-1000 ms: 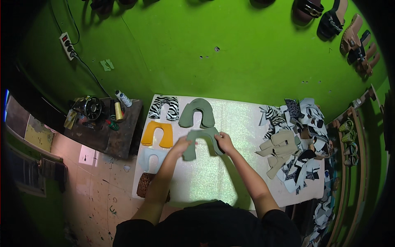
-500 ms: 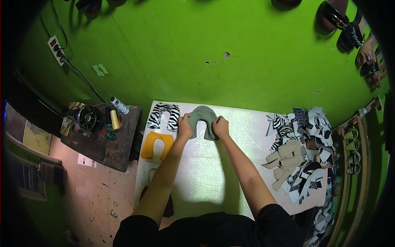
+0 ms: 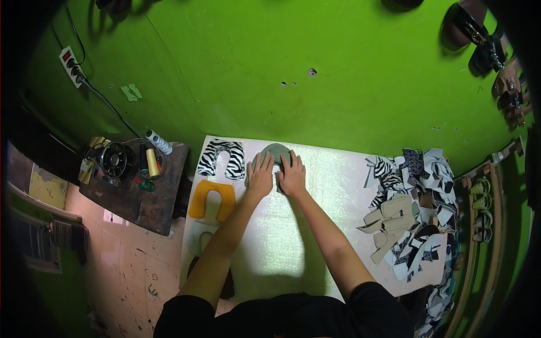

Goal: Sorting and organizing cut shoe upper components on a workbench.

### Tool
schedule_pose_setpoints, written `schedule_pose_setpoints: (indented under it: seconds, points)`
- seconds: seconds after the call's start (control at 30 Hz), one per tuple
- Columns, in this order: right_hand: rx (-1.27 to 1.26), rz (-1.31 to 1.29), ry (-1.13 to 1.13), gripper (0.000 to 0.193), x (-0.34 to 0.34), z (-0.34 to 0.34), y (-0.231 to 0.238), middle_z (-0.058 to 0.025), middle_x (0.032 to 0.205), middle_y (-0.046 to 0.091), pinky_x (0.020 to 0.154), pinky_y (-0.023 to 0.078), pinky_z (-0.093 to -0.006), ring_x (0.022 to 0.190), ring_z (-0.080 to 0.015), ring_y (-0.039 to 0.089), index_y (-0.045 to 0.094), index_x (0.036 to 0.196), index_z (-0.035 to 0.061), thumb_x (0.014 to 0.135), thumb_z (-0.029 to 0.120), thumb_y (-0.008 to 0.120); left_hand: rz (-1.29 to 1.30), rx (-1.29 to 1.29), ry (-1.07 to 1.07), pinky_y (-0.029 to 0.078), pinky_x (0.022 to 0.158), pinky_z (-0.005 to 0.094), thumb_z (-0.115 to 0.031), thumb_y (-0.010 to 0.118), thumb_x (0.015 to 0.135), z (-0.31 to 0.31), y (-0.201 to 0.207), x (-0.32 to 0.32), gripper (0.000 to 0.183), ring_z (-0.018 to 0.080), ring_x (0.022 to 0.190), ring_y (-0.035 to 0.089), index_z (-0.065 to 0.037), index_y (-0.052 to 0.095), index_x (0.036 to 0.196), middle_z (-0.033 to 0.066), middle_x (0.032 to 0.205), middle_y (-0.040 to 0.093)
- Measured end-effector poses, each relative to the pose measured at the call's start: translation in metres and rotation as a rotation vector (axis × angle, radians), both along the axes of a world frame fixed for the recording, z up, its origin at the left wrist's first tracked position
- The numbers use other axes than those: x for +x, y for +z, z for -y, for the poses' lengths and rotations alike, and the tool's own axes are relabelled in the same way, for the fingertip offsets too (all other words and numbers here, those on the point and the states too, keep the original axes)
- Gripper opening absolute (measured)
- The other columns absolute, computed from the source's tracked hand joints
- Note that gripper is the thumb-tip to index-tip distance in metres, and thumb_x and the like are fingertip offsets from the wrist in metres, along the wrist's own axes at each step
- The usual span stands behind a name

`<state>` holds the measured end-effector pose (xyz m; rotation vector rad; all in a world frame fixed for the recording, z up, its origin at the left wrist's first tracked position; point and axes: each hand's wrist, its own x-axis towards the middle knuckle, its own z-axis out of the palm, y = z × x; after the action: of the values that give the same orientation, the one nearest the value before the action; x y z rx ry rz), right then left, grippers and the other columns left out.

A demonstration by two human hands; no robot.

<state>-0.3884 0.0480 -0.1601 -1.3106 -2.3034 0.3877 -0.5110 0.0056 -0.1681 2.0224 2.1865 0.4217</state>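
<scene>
A stack of grey-green U-shaped cut pieces (image 3: 277, 149) lies near the far edge of the white table (image 3: 332, 169), its curved end toward the wall. My left hand (image 3: 260, 179) rests flat over its left arm, fingers stretched out. Over the other arm lies my right hand (image 3: 292, 174), also flat with fingers apart. The hands cover most of the stack. Just left of it sit zebra-print U-shaped pieces (image 3: 206, 161), with yellow-orange U-shaped pieces (image 3: 198, 201) nearer me. Below those, a pale green piece and a dark brown piece (image 3: 227, 287) are partly hidden by my left forearm.
Mixed scraps (image 3: 417, 219) in beige, white, black and zebra print heap at the table's right. On the left, a dark sewing-machine table (image 3: 152, 208) carries thread cones (image 3: 159, 142). A power strip (image 3: 71, 66) and several sandals (image 3: 482, 45) hang on the green wall.
Both hands have gone from gripping the stack's sides to lying flat on it with fingers extended. The stack now sits slightly lower and flatter on the table. The view has shifted slightly.
</scene>
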Motion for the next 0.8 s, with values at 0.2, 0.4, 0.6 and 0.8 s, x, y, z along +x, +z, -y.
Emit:
schedule_pose_setpoints:
  seconds: [0.2,0.4,0.6,0.8]
  points:
    - [-0.077,0.111,-0.136,0.058,-0.008,0.008,-0.002,-0.0149,0.140,0.017,0.095,0.025,-0.0542,0.124,-0.0388,0.022,0.036,0.129,0.0184,0.075,0.027,0.056,-0.089,-0.013,0.014,0.009,0.103,0.0513,-0.019,0.041,0.084,0.001,-0.006,0.002,0.055,0.0280,0.132,0.011,-0.014,0.022,0.136,0.0047,0.143,0.014]
    - [-0.109,0.136,-0.198,0.059,-0.013,0.006,0.001,-0.0136,0.141,0.015,0.095,0.025,-0.0562,0.125,-0.0391,0.021,0.035,0.130,0.0217,0.075,0.029,0.056,-0.062,-0.032,0.052,0.008,0.104,0.0506,-0.021,0.039,0.085,-0.005,-0.008,0.002,0.052,0.0255,0.132,0.010,-0.017,0.024,0.135,0.0034,0.144,0.014]
    - [-0.051,-0.287,-0.086,0.058,0.024,0.011,-0.004,-0.0296,0.128,0.023,0.099,0.022,-0.0460,0.118,-0.0418,0.026,0.040,0.120,-0.0008,0.074,0.028,0.059,0.049,-0.236,0.064,0.007,0.103,0.0530,-0.022,0.051,0.079,-0.010,0.019,0.009,0.063,0.0252,0.133,0.008,-0.021,0.024,0.135,0.0039,0.144,0.014]
    - [-0.152,-0.385,-0.162,0.043,0.093,0.110,0.008,-0.0294,0.118,0.031,0.095,0.024,-0.0472,0.112,-0.0420,0.028,0.047,0.106,-0.0004,0.070,0.018,0.057,0.064,-0.072,0.024,0.006,0.100,0.0588,-0.018,0.053,0.076,0.030,0.023,0.023,0.064,0.0292,0.132,0.008,-0.021,0.026,0.134,0.0092,0.143,0.013]
